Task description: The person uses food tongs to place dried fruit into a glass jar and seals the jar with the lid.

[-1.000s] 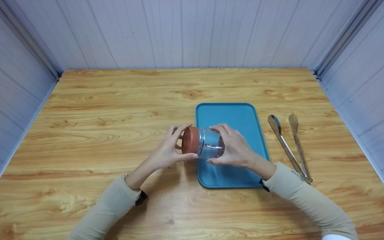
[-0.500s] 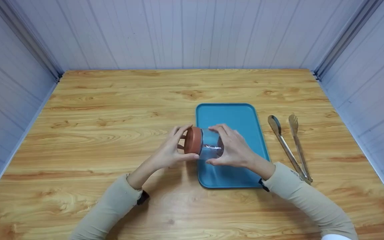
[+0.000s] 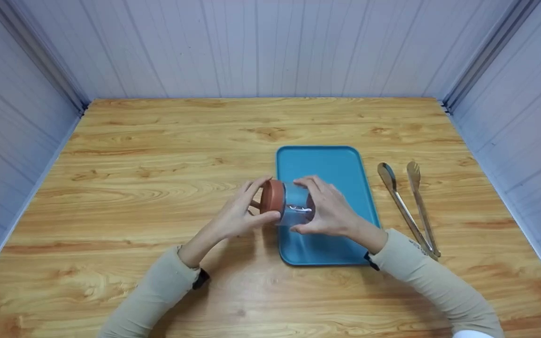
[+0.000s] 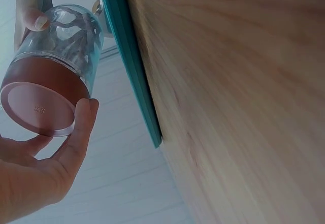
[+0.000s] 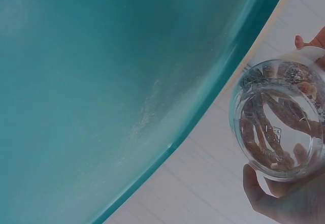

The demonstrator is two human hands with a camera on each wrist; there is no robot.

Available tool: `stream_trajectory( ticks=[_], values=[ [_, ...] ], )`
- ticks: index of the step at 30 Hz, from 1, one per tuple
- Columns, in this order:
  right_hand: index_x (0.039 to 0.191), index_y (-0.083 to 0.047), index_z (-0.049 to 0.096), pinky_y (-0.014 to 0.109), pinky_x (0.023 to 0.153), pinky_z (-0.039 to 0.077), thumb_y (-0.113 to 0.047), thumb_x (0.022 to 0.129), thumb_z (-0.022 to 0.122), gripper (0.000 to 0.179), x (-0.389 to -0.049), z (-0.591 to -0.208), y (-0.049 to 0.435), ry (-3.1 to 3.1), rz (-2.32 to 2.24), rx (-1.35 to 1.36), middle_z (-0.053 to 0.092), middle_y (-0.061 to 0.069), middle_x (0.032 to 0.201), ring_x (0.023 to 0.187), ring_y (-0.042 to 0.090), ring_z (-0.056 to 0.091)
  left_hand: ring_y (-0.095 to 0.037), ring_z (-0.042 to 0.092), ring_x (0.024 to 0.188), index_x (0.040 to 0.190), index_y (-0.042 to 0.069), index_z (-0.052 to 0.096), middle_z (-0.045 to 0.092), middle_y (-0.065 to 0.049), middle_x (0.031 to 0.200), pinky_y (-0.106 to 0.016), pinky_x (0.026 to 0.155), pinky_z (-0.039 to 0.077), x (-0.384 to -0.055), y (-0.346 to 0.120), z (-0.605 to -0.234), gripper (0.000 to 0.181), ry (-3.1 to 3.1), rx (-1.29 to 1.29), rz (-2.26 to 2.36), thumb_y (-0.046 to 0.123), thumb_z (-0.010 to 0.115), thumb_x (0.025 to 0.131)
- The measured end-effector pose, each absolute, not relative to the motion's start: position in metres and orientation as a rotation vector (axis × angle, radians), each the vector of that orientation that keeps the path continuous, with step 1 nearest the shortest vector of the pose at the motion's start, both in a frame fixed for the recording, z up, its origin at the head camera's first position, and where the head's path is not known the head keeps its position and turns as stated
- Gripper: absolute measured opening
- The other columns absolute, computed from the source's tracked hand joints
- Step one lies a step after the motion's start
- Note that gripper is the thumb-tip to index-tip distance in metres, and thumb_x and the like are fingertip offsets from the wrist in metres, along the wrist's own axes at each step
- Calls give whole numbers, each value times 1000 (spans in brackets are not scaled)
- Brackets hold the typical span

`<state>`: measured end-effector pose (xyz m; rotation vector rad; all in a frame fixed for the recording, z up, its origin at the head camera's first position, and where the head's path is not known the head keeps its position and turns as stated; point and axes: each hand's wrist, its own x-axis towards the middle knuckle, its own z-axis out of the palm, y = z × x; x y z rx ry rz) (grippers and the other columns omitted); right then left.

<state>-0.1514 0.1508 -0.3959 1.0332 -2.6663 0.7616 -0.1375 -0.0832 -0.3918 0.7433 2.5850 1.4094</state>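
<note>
A clear glass jar (image 3: 295, 205) with a reddish-brown lid (image 3: 273, 197) lies on its side in the air, over the left part of the blue tray. My left hand (image 3: 237, 216) grips the lid, thumb on the near side and fingers over the far side. Around the jar's base end, my right hand (image 3: 330, 210) holds the glass. In the left wrist view the lid (image 4: 40, 107) sits on the jar's mouth, its flat top facing that camera. Through the jar's round bottom (image 5: 279, 132), the right wrist view shows only see-through glass and reflections.
Beneath the hands is a blue rectangular tray (image 3: 320, 162) on the wood-grain table (image 3: 158, 164). To its right lie metal tongs (image 3: 409, 216), spread apart, one end spoon-like and the other fork-like. Pale panel walls (image 3: 270, 47) enclose the table's back and sides.
The lid and my left hand have shifted slightly right, toward my right hand, and less of the jar's neck shows beside the lid. My right hand has hardly moved.
</note>
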Motion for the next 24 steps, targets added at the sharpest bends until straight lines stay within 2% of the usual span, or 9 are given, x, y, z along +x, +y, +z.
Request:
stream_trajectory(
  ticks=[5,10,16,19,24],
  values=[
    [124,-6,43,41,78,37,-54,56,73,89,-151,-396,150,-2653,775,1026,45,5,116,97,22,47,-18,55,88,137,25,29,38,-3,123,-25,66,47,-138,-83,-391,67,2567,719,1429,49,56,80],
    [124,-6,44,43,79,38,-52,55,74,88,-152,-396,150,-2637,774,1023,45,5,117,98,21,46,-21,54,94,137,21,30,38,-5,123,-29,68,48,-140,-84,-392,71,2507,780,1495,45,61,79],
    [124,-5,43,43,79,39,-52,56,73,88,-153,-396,150,-2638,790,1035,45,5,117,98,23,47,-22,48,104,137,24,29,37,-6,123,-33,75,47,-142,-85,-393,71,2457,879,1530,37,66,77],
    [125,-6,42,43,79,39,-54,57,73,88,-153,-396,151,-2640,800,1040,45,5,117,99,21,46,-21,45,107,137,19,30,35,-8,126,-33,78,46,-141,-86,-390,71,2445,972,1532,28,67,78],
    [125,-6,41,42,80,39,-56,57,71,89,-153,-396,151,-2647,812,1044,44,5,118,100,21,46,-29,39,111,135,2,30,32,-17,130,-41,79,44,-132,-86,-370,70,2377,1095,1575,8,69,76]
  ],
)
